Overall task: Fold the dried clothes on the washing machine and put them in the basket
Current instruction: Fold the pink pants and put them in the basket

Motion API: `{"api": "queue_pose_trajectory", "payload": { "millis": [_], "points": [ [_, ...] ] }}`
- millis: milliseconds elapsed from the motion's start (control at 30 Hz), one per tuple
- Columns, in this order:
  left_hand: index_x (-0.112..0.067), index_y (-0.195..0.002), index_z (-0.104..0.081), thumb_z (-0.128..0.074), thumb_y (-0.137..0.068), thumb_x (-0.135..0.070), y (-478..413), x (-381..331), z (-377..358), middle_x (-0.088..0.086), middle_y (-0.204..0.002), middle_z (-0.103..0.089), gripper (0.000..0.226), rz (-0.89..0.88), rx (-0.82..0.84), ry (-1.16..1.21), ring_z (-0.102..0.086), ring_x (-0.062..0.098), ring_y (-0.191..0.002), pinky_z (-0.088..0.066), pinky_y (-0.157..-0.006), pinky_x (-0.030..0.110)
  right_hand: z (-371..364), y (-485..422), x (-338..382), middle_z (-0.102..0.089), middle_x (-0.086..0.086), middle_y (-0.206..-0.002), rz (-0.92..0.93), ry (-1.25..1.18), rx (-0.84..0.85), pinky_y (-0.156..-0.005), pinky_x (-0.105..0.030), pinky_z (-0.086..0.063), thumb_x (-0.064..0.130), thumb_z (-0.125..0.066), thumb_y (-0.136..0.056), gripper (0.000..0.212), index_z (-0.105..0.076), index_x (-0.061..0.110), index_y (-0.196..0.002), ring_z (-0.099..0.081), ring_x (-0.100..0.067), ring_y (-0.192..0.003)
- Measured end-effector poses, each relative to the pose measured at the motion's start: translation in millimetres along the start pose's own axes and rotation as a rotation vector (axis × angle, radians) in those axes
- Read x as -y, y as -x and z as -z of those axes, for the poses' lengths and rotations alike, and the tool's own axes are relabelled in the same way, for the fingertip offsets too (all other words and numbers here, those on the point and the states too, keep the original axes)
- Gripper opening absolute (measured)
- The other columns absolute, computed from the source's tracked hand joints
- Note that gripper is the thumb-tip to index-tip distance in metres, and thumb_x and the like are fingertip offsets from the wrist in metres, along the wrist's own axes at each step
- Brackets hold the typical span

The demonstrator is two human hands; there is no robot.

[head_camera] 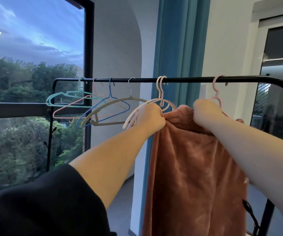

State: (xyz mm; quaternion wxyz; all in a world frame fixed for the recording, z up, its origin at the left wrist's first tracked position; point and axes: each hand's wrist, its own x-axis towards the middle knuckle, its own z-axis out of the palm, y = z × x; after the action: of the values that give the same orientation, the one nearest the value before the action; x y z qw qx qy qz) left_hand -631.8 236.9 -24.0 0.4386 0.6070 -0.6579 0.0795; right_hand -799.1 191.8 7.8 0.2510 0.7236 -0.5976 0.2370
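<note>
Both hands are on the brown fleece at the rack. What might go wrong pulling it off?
The pink hanger is hooked on the rail beside the right-hand grip; the brown fleece may snag and drag it off. The left-hand grip sits right by the cream hangers, which might get knocked down.

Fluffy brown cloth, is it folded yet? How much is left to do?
Not folded yet. Done, it seems: several bare hangers on the rail. In hand: the left hand and right hand grip the brown cloth at its top edge by the pink hanger; it hangs full length. Left: lifting it off, folding, basket; no washing machine or basket shows here.
</note>
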Motion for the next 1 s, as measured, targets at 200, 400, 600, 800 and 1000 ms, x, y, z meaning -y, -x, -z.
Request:
{"api": "queue_pose_trajectory", "payload": {
  "millis": [200,400,600,800,1000],
  "points": [
    [-0.015,-0.072,-0.072,-0.060,-0.081,-0.011,-5.2,22.5,23.1,0.003,-0.072,-0.064,0.015,0.028,-0.003,-0.034,-0.060,0.022,-0.073,-0.044,-0.061,0.026,-4.4,-12.3,25.6,-0.065,-0.018,-0.097,0.067,-0.065,-0.057,-0.072,-0.033,-0.043,-0.008,-0.040,-0.087,0.024,-0.062,0.000,-0.095,-0.061,-0.034,-0.093],
    [-0.023,-0.126,-0.057,-0.047,-0.085,-0.003,-9.4,36.3,59.5,0.004,-0.107,-0.057,0.047,0.076,0.275,-0.089,-0.055,0.021,-0.089,-0.046,-0.071,0.025,-10.7,-24.7,57.1,-0.062,-0.008,-0.087,0.262,-0.067,-0.081,-0.068,-0.030,-0.033,0.000,-0.042,-0.087,0.024,-0.064,0.010,-0.089,-0.051,-0.026,-0.073],
    [-0.025,-0.144,-0.036,-0.054,-0.087,-0.003,-20.6,38.0,68.0,-0.001,-0.105,-0.053,0.064,-0.024,0.353,0.048,-0.050,0.013,-0.092,-0.040,-0.065,0.019,-7.9,-38.9,79.3,-0.043,0.003,-0.068,0.403,0.001,-0.030,-0.071,-0.030,-0.036,0.004,-0.046,-0.092,0.020,-0.064,0.012,-0.092,-0.041,-0.018,-0.068],
    [-0.012,-0.106,-0.063,-0.066,-0.084,-0.016,-30.2,45.7,57.3,-0.005,-0.078,-0.053,0.023,-0.044,0.215,0.039,-0.049,0.015,-0.079,-0.038,-0.062,0.021,-9.4,-49.6,92.6,-0.044,0.005,-0.064,0.415,0.045,0.015,-0.086,-0.037,-0.046,0.011,-0.049,-0.094,0.018,-0.067,0.013,-0.095,-0.053,-0.022,-0.070],
    [-0.017,-0.082,-0.054,-0.074,-0.079,-0.028,-24.0,59.0,70.3,-0.003,-0.078,-0.055,0.024,0.004,0.248,-0.006,-0.051,0.013,-0.073,-0.039,-0.059,0.023,-16.6,-51.8,97.4,-0.067,-0.006,-0.087,0.375,-0.098,0.001,-0.094,-0.045,-0.043,0.007,-0.049,-0.093,0.021,-0.070,0.008,-0.088,-0.061,-0.028,-0.083]
  ]
}}
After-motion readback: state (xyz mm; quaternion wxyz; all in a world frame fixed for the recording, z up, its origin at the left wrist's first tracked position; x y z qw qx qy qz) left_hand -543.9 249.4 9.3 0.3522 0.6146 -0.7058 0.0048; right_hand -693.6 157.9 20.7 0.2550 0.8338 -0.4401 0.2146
